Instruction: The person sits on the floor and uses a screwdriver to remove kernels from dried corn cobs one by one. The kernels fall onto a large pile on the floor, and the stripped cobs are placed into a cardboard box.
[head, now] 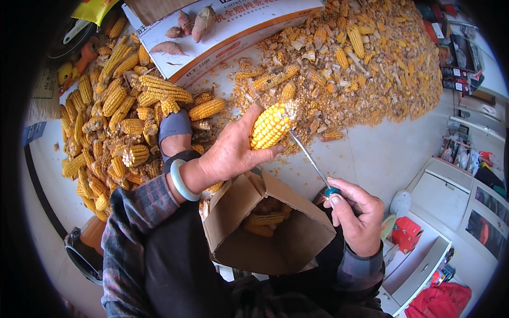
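My left hand (228,149) grips a yellow corn cob (270,126) full of kernels, its pale, frayed end turned to the right. In my right hand (356,214) is a screwdriver (313,159) with a dark green handle, most of which the fingers hide. The metal shaft slants up to the left, and its tip is at the cob's frayed end; whether it touches the kernels is hard to tell. Below both hands, an open cardboard box (274,254) stands between my legs, with a few cobs (264,222) inside.
Unshelled cobs (119,115) are heaped at left around my slipper (175,127). A wide pile of kernels and broken cobs (373,71) covers the floor at upper right. Sweet potatoes (203,24) lie on a printed white carton (234,30). White cabinets (445,187) stand at right.
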Tool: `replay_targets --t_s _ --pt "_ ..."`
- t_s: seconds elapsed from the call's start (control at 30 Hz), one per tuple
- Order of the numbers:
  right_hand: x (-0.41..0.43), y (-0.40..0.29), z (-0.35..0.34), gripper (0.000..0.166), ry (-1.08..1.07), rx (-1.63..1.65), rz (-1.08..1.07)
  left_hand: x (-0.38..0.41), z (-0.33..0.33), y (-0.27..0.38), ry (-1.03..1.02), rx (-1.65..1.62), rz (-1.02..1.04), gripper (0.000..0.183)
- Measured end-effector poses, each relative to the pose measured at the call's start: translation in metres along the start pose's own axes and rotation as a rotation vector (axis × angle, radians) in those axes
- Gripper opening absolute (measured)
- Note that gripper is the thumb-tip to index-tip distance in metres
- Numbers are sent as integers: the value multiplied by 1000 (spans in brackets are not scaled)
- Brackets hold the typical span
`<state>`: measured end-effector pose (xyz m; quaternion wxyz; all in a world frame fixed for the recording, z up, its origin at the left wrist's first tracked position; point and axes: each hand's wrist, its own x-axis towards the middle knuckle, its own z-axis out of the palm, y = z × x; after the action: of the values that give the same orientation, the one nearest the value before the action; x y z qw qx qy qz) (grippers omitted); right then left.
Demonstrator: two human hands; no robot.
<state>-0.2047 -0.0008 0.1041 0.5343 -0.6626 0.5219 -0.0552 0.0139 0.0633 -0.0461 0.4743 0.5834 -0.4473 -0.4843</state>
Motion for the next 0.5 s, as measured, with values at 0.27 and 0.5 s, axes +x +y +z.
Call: replay_targets --t_s 0.27,0.5 --pt "8 4 -6 24 -96 219 181 -5 -5 -9 -90 180 22 49" --pt "9 17 21 25 -29 327 164 -2 -8 -10 -123 87 -9 49"
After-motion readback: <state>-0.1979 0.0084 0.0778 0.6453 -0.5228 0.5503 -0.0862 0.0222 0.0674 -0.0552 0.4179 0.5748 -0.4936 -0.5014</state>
